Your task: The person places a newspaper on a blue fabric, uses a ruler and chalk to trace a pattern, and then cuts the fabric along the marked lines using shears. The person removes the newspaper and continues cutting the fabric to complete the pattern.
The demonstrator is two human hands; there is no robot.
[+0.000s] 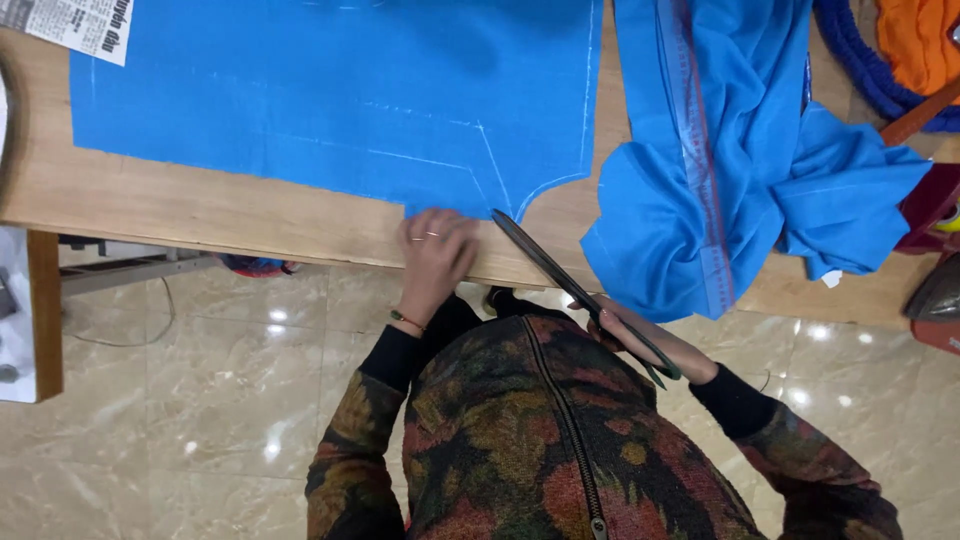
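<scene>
A flat sheet of blue cloth with white chalk lines lies on the wooden table. My left hand presses flat on the cloth's near corner at the table's front edge, rings on two fingers. My right hand grips the handles of long dark scissors. The blades point up and left, their tip at the cloth's cut edge just right of my left hand. The blades look nearly closed.
A crumpled heap of blue cloth hangs over the table edge at right. Orange cloth and blue cord lie far right. A newspaper sits top left. Glossy tiled floor is below, with a table leg at left.
</scene>
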